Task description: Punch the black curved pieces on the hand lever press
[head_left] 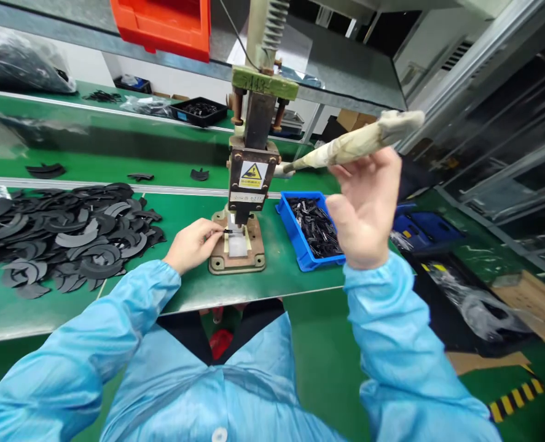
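Observation:
A manual lever press (254, 166) stands in front of me, with a warning label on its ram housing. My left hand (196, 244) is at the press base (238, 264), its fingertips pinching a small black plastic part (228, 231) on the metal plate under the ram. That part is mostly covered by the fingers. The wrapped lever handle (355, 144) sticks out to the right and upward. My right hand (367, 209) is raised just below it, palm toward me, thumb apart and fingers reaching up against the handle's underside without wrapping round it.
Curved black plastic pieces (83, 236) lie heaped on the green bench at left. A blue bin (306, 261) of small black parts sits right of the press. Behind are several loose black pieces, a black tray (203, 113) and an orange bin (161, 27) on the shelf.

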A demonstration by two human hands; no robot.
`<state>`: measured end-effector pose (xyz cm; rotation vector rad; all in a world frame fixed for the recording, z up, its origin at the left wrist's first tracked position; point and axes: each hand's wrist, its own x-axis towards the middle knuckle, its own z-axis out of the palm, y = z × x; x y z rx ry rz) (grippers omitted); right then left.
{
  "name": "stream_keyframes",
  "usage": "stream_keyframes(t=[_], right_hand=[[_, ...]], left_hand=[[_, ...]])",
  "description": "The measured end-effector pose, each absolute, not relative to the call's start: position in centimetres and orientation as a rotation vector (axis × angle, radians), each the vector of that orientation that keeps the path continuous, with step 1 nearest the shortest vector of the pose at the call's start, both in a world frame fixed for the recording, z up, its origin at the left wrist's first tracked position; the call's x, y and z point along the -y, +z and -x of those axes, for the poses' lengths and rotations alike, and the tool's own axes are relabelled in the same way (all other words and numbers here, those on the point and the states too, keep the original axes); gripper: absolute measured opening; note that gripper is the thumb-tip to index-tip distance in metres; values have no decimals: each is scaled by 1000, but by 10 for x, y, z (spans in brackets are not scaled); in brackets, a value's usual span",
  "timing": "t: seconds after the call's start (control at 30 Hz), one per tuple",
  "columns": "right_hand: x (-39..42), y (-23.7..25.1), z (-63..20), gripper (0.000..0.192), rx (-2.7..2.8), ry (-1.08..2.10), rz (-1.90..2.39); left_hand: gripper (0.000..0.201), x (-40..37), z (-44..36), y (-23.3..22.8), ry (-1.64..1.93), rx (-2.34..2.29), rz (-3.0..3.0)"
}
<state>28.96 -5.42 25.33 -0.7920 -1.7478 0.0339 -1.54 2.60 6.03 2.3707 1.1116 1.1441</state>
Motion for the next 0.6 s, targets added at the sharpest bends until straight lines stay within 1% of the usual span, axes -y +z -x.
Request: stream_keyframes(t=[0.07, 0.1, 0.2, 0.23, 0.27, 0.4, 0.6], right_hand=[[43, 282, -284, 72, 1750, 34, 700], [40, 291, -280, 65, 1743, 34, 681], [36, 299, -266, 36, 1694, 86, 661], [37, 297, -262, 31, 1671, 118, 650], [40, 293, -259, 31, 1646, 150, 637], [58, 269, -249, 40, 1589, 206, 581], [82, 222, -253, 35, 1671, 101, 638]], left_hand=[[24, -42, 11, 54, 1012, -1121, -2440], [26, -46, 9, 52, 966, -1116, -2470], [29, -49, 1, 50, 881, -1097, -2572], [31, -49, -1, 51, 858, -1104, -2607], [32, -48, -3, 52, 836, -1115, -2640], [33, -45, -5, 56, 758, -1139, -2730], [34, -49, -4, 56, 757, -1071, -2721]])
